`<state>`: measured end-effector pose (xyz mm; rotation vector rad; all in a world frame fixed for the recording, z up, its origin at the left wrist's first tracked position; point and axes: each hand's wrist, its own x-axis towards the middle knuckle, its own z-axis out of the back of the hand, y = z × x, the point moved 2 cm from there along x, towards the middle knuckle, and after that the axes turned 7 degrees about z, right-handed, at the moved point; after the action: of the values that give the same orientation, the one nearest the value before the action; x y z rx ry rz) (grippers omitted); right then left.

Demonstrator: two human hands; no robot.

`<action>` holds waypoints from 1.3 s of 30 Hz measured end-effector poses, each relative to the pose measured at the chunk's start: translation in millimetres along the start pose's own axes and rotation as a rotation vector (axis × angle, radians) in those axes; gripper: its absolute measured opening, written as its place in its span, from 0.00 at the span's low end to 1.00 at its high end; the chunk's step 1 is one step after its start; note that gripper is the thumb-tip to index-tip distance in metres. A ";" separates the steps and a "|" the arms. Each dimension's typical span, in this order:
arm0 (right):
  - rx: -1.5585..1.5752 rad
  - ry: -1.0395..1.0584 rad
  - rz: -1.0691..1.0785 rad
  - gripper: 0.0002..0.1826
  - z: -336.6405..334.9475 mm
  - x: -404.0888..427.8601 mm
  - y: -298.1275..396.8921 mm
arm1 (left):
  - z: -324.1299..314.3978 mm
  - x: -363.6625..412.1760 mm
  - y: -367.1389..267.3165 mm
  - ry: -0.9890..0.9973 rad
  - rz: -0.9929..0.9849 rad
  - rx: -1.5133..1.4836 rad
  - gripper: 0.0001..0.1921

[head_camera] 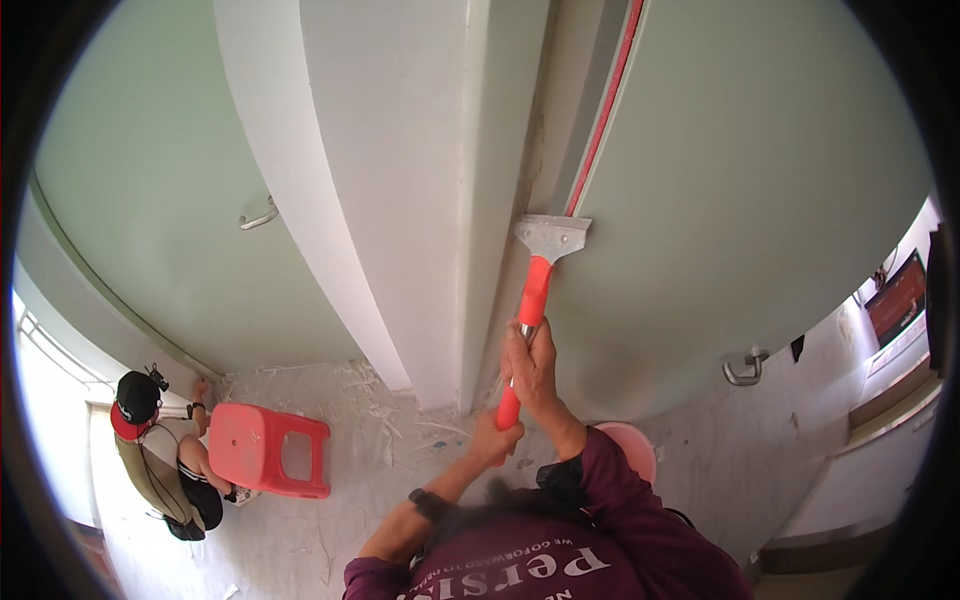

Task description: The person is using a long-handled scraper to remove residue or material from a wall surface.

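A long-handled scraper (533, 292) with a red and metal handle is gripped in both my hands. My left hand (495, 437) closes around the lower end of the handle. Higher up, my right hand (532, 364) wraps the shaft below the red collar. The wide metal scraper head (553, 234) lies against the gap between the pale green door frame (500, 150) and a green door panel (720, 195). Beyond the blade, a red strip (609, 105) runs up along the door's edge.
A red plastic stool (262, 450) stands on the floor at left, beside a crouching person (161, 457) in a cap. Peeled scraps (382, 420) litter the floor. A pink basin (628, 450) is partly hidden behind my right arm. Metal handles (746, 367) project from the doors.
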<state>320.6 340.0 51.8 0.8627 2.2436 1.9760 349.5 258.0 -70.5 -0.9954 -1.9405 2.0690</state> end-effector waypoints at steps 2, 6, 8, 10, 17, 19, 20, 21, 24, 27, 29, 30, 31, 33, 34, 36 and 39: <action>-0.013 0.003 0.074 0.07 0.2 4.9 7.4 | 1.4 -2.5 -12.0 0.003 -0.048 -0.078 0.06; 0.045 0.009 0.135 0.06 -6.0 21.3 20.6 | 9.5 7.1 -30.5 0.029 -0.059 -0.035 0.06; 0.007 0.011 0.090 0.06 -2.1 13.8 12.2 | 10.2 7.0 -21.4 0.072 -0.004 0.019 0.07; -0.029 0.011 0.037 0.06 -0.4 5.9 4.4 | 8.0 2.2 -6.5 0.062 0.013 0.029 0.07; 0.025 0.029 0.093 0.07 -2.6 15.5 10.5 | 8.0 9.8 -20.7 0.032 -0.065 -0.044 0.04; 0.017 0.019 0.081 0.07 -2.7 11.9 4.4 | 7.6 10.5 -3.5 0.024 -0.014 -0.009 0.05; -0.007 0.004 0.053 0.06 -2.5 6.7 -0.1 | 8.1 11.4 5.9 0.013 0.041 0.024 0.07; -0.033 -0.015 0.022 0.06 -1.5 2.4 -2.8 | 8.2 9.7 7.3 0.018 0.042 0.024 0.07; -0.007 -0.031 0.031 0.06 -3.1 0.0 -7.1 | 9.9 5.5 7.6 0.016 0.035 -0.004 0.07; 0.054 -0.001 0.052 0.06 -3.0 1.4 -8.8 | 10.6 4.4 1.1 -0.008 -0.010 0.003 0.05; 0.084 0.010 0.051 0.05 -3.9 2.4 -10.7 | 11.8 5.7 1.6 -0.046 -0.042 0.024 0.06; 0.114 0.018 0.049 0.05 -3.7 2.2 -11.5 | 11.8 5.8 1.7 -0.045 -0.038 0.022 0.06; 0.112 0.018 0.046 0.05 -3.3 1.7 -12.2 | 12.1 6.1 0.8 -0.050 -0.047 0.032 0.06; 0.111 -0.016 0.021 0.05 -2.1 0.6 -13.6 | 12.9 7.4 1.7 -0.052 -0.053 0.041 0.06; 0.109 -0.016 0.018 0.05 -1.8 0.6 -15.8 | 13.5 9.4 3.6 -0.041 -0.042 0.046 0.06; 0.097 -0.009 0.031 0.05 -1.8 1.3 -21.5 | 15.3 13.6 7.9 -0.029 -0.027 0.051 0.06; 0.017 -0.036 0.045 0.05 -3.2 0.5 -23.1 | 18.8 19.2 14.9 -0.018 0.010 0.058 0.11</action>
<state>310.2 336.4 31.2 0.9513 2.2441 1.9461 329.4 249.8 -92.3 -0.9807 -1.8759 2.1340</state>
